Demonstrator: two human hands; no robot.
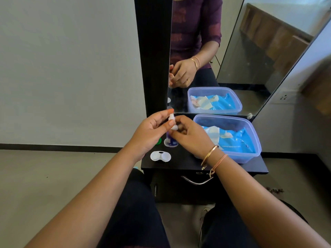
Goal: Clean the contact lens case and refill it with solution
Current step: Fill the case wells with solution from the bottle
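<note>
1. Left hand [150,131]: the thumb and forefinger are curled in and pinch the white top [172,120] of a small clear plastic solution bottle [171,140] with a blue label. The other fingers are loosely bent behind them.
2. Right hand [191,136]: the fingers [177,130] are curled round the bottle just under the white top, from the right side. How tight the grip is cannot be told, because the fingertips are partly hidden.
3. The bottle is upright between the two hands, over the far left part of the black tabletop [188,163]. I cannot tell whether its base rests on the surface or is just above it.
4. Two thin metal bangles [208,155] are on the right wrist.
5. The white plastic contact lens case [160,156] has two round wells, both uncovered. It lies flat on the tabletop, near and slightly left of the bottle and apart from it, below the left hand. Neither hand touches it.
6. A round green cap [158,141] lies on the tabletop left of the bottle, mostly hidden by the left hand.
7. A translucent blue plastic box [241,158] with no lid stands at the right of the tabletop. It holds a blue packet [236,142] and pale folded sheets.
8. A mirror [250,59] in a black frame stands at the far edge and reflects the box and the hands.
9. A curved metal drawer handle [196,181] is on the front below the tabletop.
</note>
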